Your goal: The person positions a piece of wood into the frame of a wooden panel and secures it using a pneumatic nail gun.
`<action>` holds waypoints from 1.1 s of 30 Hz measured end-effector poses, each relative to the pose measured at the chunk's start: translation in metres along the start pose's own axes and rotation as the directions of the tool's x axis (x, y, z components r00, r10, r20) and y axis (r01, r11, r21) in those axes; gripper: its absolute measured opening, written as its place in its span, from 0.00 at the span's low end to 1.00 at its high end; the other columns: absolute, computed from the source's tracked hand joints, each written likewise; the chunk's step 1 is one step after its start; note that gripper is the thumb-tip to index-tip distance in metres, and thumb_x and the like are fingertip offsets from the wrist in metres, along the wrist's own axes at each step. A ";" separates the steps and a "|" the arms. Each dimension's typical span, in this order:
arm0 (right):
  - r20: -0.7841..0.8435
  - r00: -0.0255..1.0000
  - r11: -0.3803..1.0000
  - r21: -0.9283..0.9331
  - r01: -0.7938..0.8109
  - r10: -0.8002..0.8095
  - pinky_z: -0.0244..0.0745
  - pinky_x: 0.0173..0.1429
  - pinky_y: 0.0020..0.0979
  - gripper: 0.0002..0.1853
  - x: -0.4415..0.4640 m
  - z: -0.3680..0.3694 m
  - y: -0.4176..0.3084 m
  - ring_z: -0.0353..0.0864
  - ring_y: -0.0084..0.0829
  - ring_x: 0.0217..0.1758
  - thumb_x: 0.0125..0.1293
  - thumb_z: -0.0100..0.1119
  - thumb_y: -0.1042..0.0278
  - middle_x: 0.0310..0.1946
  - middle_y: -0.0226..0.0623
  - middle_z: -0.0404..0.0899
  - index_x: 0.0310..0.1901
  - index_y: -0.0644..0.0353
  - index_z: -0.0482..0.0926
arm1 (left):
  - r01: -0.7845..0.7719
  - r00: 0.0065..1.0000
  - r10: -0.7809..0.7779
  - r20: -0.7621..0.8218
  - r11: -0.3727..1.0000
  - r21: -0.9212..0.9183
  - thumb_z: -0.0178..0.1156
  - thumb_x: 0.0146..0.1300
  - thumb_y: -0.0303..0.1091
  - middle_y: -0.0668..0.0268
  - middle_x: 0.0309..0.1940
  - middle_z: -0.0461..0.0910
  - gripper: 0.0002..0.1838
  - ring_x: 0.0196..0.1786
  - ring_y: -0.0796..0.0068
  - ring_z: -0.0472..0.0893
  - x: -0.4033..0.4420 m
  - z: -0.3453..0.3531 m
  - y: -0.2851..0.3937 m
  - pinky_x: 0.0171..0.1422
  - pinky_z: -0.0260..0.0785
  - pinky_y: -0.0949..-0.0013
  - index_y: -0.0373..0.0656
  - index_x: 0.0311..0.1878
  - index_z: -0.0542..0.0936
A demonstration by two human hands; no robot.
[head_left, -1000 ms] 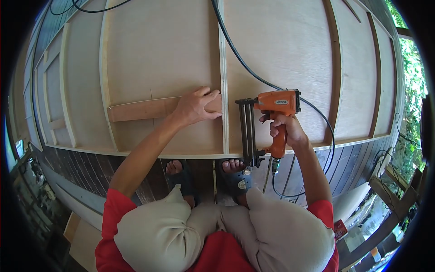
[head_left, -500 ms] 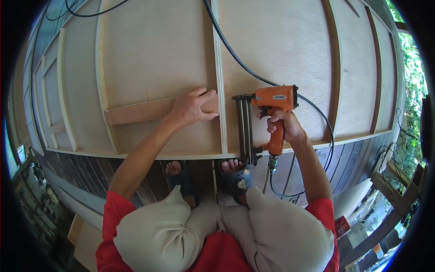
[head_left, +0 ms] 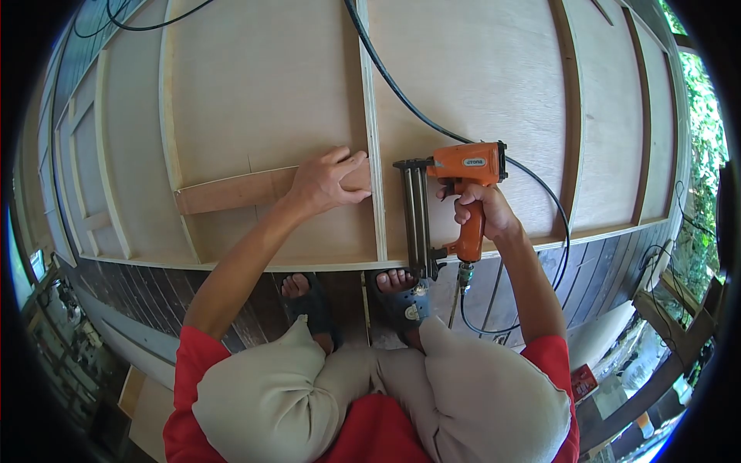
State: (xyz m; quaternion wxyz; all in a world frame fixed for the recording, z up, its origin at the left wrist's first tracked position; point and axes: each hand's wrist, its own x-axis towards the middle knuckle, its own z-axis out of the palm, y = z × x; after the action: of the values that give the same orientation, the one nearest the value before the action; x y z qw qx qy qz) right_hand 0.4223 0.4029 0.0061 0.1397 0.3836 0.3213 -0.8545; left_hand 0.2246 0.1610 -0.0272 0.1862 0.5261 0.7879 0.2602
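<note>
My left hand (head_left: 330,182) grips the right end of a short wooden crosspiece (head_left: 235,190), its fingers bent over the board close to a long upright batten (head_left: 373,139). The crosspiece spans between that batten and another batten (head_left: 171,131) on the left. An orange pneumatic nail gun (head_left: 467,163) is in my right hand (head_left: 488,210), fingers wrapped round its handle. Its nose points left, at the right side of the middle batten, and a small gap seems to lie between them. The dark magazine (head_left: 417,220) hangs down toward my foot.
A plywood panel (head_left: 478,69) with several battens lies before me. A black air hose (head_left: 401,96) crosses it and loops to the gun's handle. My sandalled feet stand on dark floorboards (head_left: 255,316) by the panel's near edge (head_left: 324,267). Timber and clutter lie at the right.
The view has shifted very slightly. Both hands, the crosspiece and the nail gun stay in practically the same places.
</note>
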 end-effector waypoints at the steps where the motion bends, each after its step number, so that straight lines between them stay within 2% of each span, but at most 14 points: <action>1: -0.004 1.000 1.000 -0.003 -0.003 0.003 0.71 0.27 0.26 0.22 0.000 0.000 0.000 0.70 0.23 0.17 0.49 0.48 0.76 0.39 0.50 0.78 0.49 0.69 0.72 | -0.001 1.000 0.001 0.001 1.000 -0.001 0.72 0.40 0.44 0.64 0.32 0.73 0.31 0.33 0.65 0.77 0.000 0.000 0.000 0.36 0.73 0.63 0.43 0.50 0.78; 12: 0.020 1.000 1.000 -0.006 -0.004 0.004 0.72 0.28 0.27 0.22 0.003 -0.003 0.001 0.70 0.23 0.17 0.50 0.48 0.76 0.39 0.50 0.78 0.49 0.69 0.72 | -0.004 1.000 0.004 -0.025 1.000 -0.004 0.72 0.39 0.44 0.65 0.31 0.73 0.31 0.31 0.64 0.77 0.000 -0.001 0.001 0.34 0.73 0.62 0.44 0.50 0.78; 19: 0.080 0.997 1.000 0.027 0.003 -0.005 0.71 0.28 0.27 0.22 0.012 0.001 0.001 0.70 0.22 0.18 0.50 0.48 0.75 0.39 0.45 0.78 0.51 0.67 0.71 | -0.016 1.000 0.017 -0.018 1.000 0.013 0.73 0.39 0.44 0.65 0.30 0.72 0.31 0.31 0.65 0.77 0.001 0.001 0.001 0.34 0.73 0.63 0.45 0.50 0.78; 21: 0.095 0.995 0.999 0.036 -0.002 -0.001 0.71 0.28 0.27 0.23 0.012 0.001 0.002 0.69 0.21 0.18 0.50 0.48 0.75 0.39 0.44 0.78 0.51 0.67 0.71 | -0.034 0.997 0.035 -0.066 0.999 0.009 0.73 0.39 0.44 0.65 0.30 0.72 0.31 0.31 0.65 0.77 0.000 0.002 0.001 0.33 0.73 0.63 0.45 0.50 0.78; 33: 0.138 0.990 0.997 0.071 -0.020 0.010 0.70 0.28 0.26 0.22 0.018 -0.003 0.009 0.68 0.22 0.18 0.49 0.49 0.74 0.39 0.43 0.78 0.50 0.66 0.72 | -0.018 0.999 0.018 -0.032 1.000 0.013 0.72 0.40 0.44 0.64 0.31 0.73 0.31 0.32 0.65 0.78 0.000 0.000 0.001 0.35 0.74 0.63 0.44 0.50 0.77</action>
State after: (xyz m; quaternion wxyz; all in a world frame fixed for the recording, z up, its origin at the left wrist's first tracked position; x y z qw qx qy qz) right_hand 0.4164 0.3982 -0.0133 0.1540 0.3310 0.2770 -0.8888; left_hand 0.2251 0.1615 -0.0269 0.1681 0.5302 0.7876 0.2654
